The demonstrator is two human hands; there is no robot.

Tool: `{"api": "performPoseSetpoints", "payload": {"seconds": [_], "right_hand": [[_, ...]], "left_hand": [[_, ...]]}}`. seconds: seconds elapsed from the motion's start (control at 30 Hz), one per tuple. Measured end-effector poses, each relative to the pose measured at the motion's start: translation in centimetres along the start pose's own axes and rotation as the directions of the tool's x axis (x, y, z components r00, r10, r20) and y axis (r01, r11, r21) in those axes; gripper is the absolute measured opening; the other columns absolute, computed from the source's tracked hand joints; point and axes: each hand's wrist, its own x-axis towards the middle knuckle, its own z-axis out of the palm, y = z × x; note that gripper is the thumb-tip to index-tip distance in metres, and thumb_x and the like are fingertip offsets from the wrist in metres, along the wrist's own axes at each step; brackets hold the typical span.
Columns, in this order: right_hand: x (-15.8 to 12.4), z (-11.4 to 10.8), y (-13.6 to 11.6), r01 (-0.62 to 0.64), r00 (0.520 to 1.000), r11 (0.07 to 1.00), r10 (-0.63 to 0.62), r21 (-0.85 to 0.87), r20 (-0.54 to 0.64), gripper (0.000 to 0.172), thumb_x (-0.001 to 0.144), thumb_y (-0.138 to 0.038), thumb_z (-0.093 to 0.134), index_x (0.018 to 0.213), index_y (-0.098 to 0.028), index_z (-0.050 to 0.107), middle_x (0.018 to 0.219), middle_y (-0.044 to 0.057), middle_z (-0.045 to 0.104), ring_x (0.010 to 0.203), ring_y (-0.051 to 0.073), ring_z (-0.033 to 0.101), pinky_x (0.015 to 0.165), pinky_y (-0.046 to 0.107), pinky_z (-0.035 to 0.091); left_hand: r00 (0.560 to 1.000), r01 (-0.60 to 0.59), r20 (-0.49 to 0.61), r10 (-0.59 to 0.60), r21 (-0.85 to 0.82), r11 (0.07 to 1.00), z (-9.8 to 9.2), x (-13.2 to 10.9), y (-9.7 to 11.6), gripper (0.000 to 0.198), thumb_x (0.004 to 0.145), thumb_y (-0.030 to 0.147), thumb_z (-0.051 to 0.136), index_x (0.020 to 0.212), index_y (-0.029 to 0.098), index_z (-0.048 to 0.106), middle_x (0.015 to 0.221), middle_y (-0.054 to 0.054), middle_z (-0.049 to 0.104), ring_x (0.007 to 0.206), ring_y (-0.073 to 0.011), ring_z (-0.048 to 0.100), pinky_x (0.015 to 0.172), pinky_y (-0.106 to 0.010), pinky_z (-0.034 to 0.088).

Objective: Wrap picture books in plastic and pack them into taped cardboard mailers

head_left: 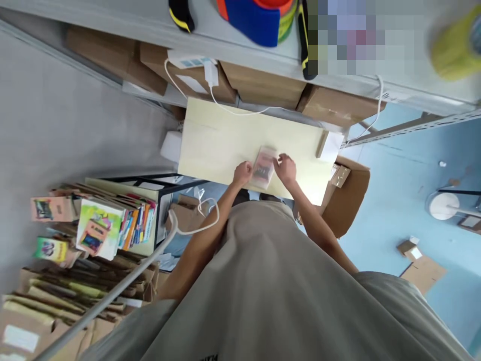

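A small clear-wrapped packet [264, 166] with red and dark print lies on a pale wooden table [214, 145], near its front edge. My left hand [242, 173] grips the packet's left side with curled fingers. My right hand [285, 168] holds its right side, fingers bent over the edge. Both forearms reach forward from my grey shirt.
Cardboard boxes [263, 85] line the shelf behind the table, with a white cable [233, 108] trailing across. An open carton [345, 200] stands at the table's right. Stacks of colourful packets [101, 225] fill a rack at left. Blue floor [413, 165] holds scraps and a white fan base [445, 205].
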Motion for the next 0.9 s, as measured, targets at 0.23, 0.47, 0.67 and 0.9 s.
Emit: {"api": "performPoseSetpoints", "payload": {"seconds": [0.23, 0.47, 0.67, 0.9], "right_hand": [[-0.2, 8.1, 5.2, -0.319, 0.942, 0.939, 0.299, 0.131, 0.155, 0.024, 0.110, -0.040, 0.068, 0.119, -0.018, 0.074, 0.126, 0.020, 0.086, 0.123, 0.032, 0.082, 0.105, 0.039, 0.060], [-0.9, 8.3, 7.5, -0.282, 0.959, 0.913, 0.268, 0.295, 0.090, 0.012, 0.099, -0.035, 0.065, 0.104, -0.025, 0.065, 0.119, 0.015, 0.084, 0.102, 0.027, 0.078, 0.094, 0.037, 0.057], [-2.6, 6.9, 8.5, -0.144, 0.986, 0.683, 0.164, 0.716, 0.042, 0.035, 0.085, -0.055, 0.075, 0.098, -0.023, 0.067, 0.107, 0.011, 0.083, 0.098, 0.025, 0.075, 0.088, 0.036, 0.060], [-3.6, 5.6, 3.1, -0.059, 0.992, 0.647, 0.126, 0.761, -0.031, 0.059, 0.081, -0.074, 0.084, 0.103, -0.021, 0.069, 0.113, 0.013, 0.085, 0.096, 0.025, 0.076, 0.082, 0.036, 0.064]], "left_hand": [[0.999, -0.053, -0.008, 0.053, -0.068, 0.996, 4.9, -0.3, -1.3, 0.027, 0.097, 0.011, 0.062, 0.115, 0.016, 0.081, 0.128, -0.018, 0.082, 0.124, -0.0296, 0.077, 0.119, -0.042, 0.058], [0.997, -0.066, 0.015, 0.070, -0.186, 0.980, 6.8, -0.6, -1.0, 0.007, 0.097, 0.025, 0.073, 0.096, 0.022, 0.079, 0.105, -0.013, 0.085, 0.103, -0.0290, 0.081, 0.106, -0.041, 0.063], [0.997, -0.007, 0.065, 0.046, -0.506, 0.863, 3.9, 0.5, -0.1, 0.031, 0.089, 0.046, 0.090, 0.102, 0.020, 0.079, 0.107, -0.012, 0.085, 0.104, -0.0263, 0.080, 0.098, -0.037, 0.064], [0.986, -0.073, 0.058, 0.156, -0.691, 0.719, -1.8, 0.1, -0.7, 0.037, 0.090, 0.056, 0.090, 0.092, 0.020, 0.085, 0.093, -0.008, 0.087, 0.092, -0.0268, 0.082, 0.084, -0.036, 0.066]]}}
